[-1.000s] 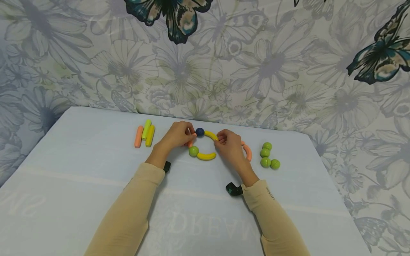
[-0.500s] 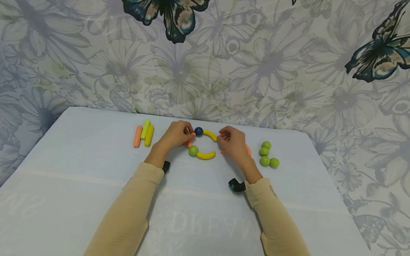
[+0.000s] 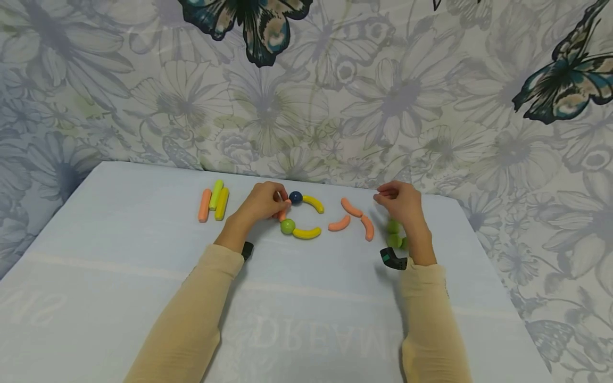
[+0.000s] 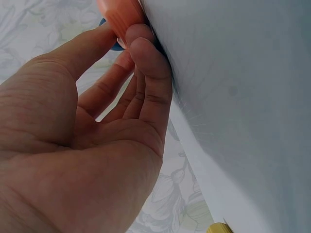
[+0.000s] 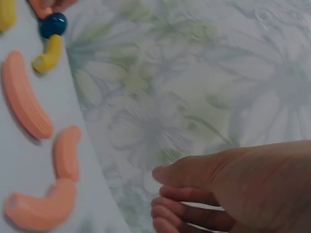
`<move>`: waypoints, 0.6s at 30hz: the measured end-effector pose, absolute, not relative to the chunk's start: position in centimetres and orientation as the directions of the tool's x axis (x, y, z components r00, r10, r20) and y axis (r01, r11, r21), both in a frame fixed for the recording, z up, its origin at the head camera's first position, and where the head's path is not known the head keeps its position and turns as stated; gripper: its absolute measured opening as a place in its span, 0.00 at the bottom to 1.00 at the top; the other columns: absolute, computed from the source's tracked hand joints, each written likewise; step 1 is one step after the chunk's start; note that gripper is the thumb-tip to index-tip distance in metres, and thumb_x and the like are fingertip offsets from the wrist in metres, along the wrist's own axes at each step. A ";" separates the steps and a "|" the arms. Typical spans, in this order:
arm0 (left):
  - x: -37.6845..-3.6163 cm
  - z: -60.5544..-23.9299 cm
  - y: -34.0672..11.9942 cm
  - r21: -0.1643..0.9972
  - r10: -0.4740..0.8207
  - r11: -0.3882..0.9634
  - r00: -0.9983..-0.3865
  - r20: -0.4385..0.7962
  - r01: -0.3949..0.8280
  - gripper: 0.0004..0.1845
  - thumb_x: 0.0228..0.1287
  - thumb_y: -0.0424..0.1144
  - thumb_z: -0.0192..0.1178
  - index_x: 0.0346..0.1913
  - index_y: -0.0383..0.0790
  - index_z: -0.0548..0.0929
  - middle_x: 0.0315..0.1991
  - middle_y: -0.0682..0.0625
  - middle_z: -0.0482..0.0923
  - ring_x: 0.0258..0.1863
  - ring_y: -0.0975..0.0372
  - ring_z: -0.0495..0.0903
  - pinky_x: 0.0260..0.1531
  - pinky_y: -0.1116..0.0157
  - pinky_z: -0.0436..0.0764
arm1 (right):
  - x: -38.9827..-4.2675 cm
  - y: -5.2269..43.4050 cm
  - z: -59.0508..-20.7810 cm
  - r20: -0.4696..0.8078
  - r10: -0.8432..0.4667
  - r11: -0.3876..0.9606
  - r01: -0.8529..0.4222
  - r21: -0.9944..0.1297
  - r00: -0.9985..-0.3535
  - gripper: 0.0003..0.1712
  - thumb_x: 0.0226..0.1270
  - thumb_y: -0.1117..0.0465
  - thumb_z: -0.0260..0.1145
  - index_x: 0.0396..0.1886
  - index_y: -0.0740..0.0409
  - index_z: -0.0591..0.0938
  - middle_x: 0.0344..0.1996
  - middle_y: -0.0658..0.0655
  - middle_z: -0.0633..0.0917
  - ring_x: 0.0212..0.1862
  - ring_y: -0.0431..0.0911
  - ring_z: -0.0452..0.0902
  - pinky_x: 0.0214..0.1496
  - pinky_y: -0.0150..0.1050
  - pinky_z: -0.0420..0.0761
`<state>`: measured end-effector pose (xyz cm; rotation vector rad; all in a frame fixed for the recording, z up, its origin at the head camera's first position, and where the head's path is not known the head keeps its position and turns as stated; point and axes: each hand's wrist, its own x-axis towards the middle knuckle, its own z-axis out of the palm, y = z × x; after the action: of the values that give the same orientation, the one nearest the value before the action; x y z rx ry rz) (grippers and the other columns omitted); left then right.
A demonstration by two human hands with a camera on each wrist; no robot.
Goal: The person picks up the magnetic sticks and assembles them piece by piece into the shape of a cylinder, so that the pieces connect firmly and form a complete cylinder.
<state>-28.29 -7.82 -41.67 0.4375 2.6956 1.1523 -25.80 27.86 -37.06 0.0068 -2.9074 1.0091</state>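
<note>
My left hand pinches an orange ridged stick-like piece between thumb and fingers, its far end outside the left wrist view. Right by the fingertips is a dark blue ball, with a curved yellow piece against its other side. Below the hand, a green ball adjoins a second yellow curved piece; together they form a ring with a gap on the right. Holding nothing, my right hand hovers over several green balls, partly hiding them, its fingers loosely bent.
Three curved orange pieces lie between the ring and my right hand. To the left, an orange stick, a light green stick and a yellow stick lie together. The white table ends at a flower-patterned wall.
My right hand has left the upper yellow piece and swung right over the green balls, uncovering the three orange curved pieces. My left hand has kept its pinch and place.
</note>
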 end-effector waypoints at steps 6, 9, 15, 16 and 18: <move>-28.3 -41.8 -7.9 0.737 0.332 0.648 -0.942 -0.045 0.193 0.08 0.74 0.39 0.67 0.46 0.36 0.86 0.29 0.46 0.81 0.21 0.61 0.79 0.28 0.66 0.77 | -25.2 30.6 -36.4 -0.089 0.081 0.801 0.118 -0.587 -0.993 0.27 0.76 0.51 0.68 0.64 0.66 0.82 0.57 0.69 0.85 0.61 0.62 0.79 0.59 0.55 0.80; -28.3 -41.9 -7.9 0.736 0.336 0.647 -0.941 -0.041 0.199 0.08 0.74 0.39 0.67 0.46 0.36 0.86 0.29 0.46 0.81 0.21 0.61 0.79 0.28 0.66 0.77 | -25.1 31.5 -36.4 -0.179 0.134 0.813 0.211 -0.542 -0.975 0.29 0.76 0.49 0.68 0.65 0.66 0.81 0.62 0.71 0.82 0.66 0.66 0.73 0.64 0.60 0.78; -28.4 -41.9 -7.9 0.731 0.335 0.653 -0.941 -0.044 0.198 0.09 0.75 0.40 0.67 0.47 0.36 0.86 0.30 0.46 0.81 0.22 0.60 0.79 0.29 0.66 0.77 | -25.2 32.3 -37.1 -0.290 0.211 0.804 0.335 -0.491 -0.933 0.31 0.75 0.48 0.67 0.66 0.66 0.80 0.66 0.72 0.79 0.66 0.67 0.74 0.66 0.60 0.77; -28.4 -42.0 -7.9 0.731 0.334 0.654 -0.941 -0.046 0.196 0.10 0.75 0.40 0.67 0.47 0.36 0.86 0.31 0.46 0.82 0.22 0.60 0.79 0.29 0.65 0.77 | -25.2 32.3 -37.3 -0.294 0.218 0.804 0.342 -0.487 -0.931 0.31 0.75 0.48 0.67 0.66 0.67 0.80 0.66 0.72 0.79 0.64 0.66 0.76 0.65 0.59 0.78; -28.5 -42.0 -7.9 0.729 0.334 0.656 -0.941 -0.048 0.196 0.10 0.75 0.41 0.67 0.47 0.37 0.86 0.31 0.46 0.82 0.22 0.60 0.79 0.29 0.66 0.77 | -25.3 32.4 -37.7 -0.295 0.226 0.800 0.349 -0.487 -0.928 0.30 0.75 0.48 0.68 0.65 0.66 0.81 0.65 0.71 0.80 0.62 0.65 0.77 0.63 0.57 0.79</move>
<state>-28.47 -7.85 -42.03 0.4349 2.6939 1.1554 -25.31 32.39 -37.71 -0.5169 -3.1908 0.9364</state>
